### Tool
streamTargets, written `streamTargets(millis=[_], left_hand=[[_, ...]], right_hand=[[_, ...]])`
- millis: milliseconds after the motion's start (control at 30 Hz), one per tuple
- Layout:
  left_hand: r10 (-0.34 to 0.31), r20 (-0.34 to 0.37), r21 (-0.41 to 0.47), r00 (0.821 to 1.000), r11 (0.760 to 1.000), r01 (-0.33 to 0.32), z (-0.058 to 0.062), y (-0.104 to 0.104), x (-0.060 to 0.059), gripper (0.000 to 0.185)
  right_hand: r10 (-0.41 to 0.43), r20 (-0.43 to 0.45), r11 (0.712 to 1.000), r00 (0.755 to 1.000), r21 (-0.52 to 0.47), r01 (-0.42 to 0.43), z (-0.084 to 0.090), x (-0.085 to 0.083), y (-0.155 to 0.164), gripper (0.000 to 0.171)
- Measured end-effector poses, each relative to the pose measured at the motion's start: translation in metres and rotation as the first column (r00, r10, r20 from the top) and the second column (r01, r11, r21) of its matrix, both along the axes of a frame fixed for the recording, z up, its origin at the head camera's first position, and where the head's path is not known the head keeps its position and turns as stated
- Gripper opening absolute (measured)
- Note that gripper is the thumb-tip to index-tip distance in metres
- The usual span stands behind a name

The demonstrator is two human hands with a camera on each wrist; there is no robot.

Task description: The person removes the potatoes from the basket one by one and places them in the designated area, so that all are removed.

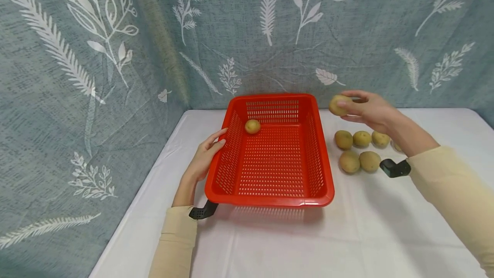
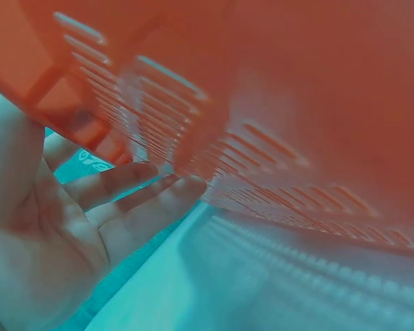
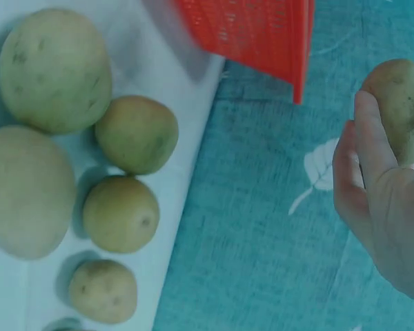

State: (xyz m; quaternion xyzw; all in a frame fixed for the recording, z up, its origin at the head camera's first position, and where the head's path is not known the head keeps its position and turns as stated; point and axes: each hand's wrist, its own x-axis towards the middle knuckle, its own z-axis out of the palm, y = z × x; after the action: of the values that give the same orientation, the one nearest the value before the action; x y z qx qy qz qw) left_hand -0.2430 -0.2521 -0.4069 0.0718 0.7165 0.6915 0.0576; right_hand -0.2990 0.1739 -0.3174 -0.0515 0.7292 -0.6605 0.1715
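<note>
A yellowish-brown potato [image 1: 339,105] is held up by my right hand [image 1: 372,108], pinched between thumb and fingers to the right of the basket's far corner. The right wrist view shows this potato [image 3: 398,110] at the fingertips, clear of the table. At the red plastic basket [image 1: 270,200], my left hand [image 1: 206,153] grips the left rim. Its thumb reaches over the rim, while in the left wrist view the fingers [image 2: 145,221] lie rather straight against the outer wall. One potato [image 1: 252,126] lies inside, in the far left corner.
Several potatoes [image 1: 349,161] lie in two rows on the white-covered table [image 1: 370,226], right of the basket and below my right forearm; the sleeve partly hides one. A patterned blue-green cloth [image 1: 247,55] hangs behind the table and along its left side.
</note>
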Motion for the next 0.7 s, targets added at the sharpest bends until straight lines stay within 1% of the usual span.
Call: streamTargets(millis=[167, 267, 467, 700], left_hand=[[-0.003, 0.009, 0.005, 1.000, 1.000, 0.003, 0.002, 0.001, 0.001, 0.047], [-0.007, 0.010, 0.002, 1.000, 1.000, 0.007, 0.002, 0.001, 0.001, 0.047], [-0.013, 0.017, 0.002, 1.000, 1.000, 0.013, 0.001, 0.001, 0.001, 0.049], [-0.025, 0.015, 0.025, 1.000, 0.999, 0.025, 0.000, 0.002, 0.000, 0.050]], right_hand=[[-0.014, 0.012, 1.000, 1.000, -0.019, 0.015, -0.002, 0.004, 0.014, 0.074], [-0.026, 0.016, 1.000, 1.000, -0.014, 0.026, -0.005, 0.006, 0.021, 0.074], [-0.042, 0.052, 0.999, 0.998, -0.017, 0.043, -0.012, 0.012, 0.039, 0.075], [-0.070, 0.122, 0.992, 0.990, -0.092, 0.081, -0.022, 0.018, 0.062, 0.071]])
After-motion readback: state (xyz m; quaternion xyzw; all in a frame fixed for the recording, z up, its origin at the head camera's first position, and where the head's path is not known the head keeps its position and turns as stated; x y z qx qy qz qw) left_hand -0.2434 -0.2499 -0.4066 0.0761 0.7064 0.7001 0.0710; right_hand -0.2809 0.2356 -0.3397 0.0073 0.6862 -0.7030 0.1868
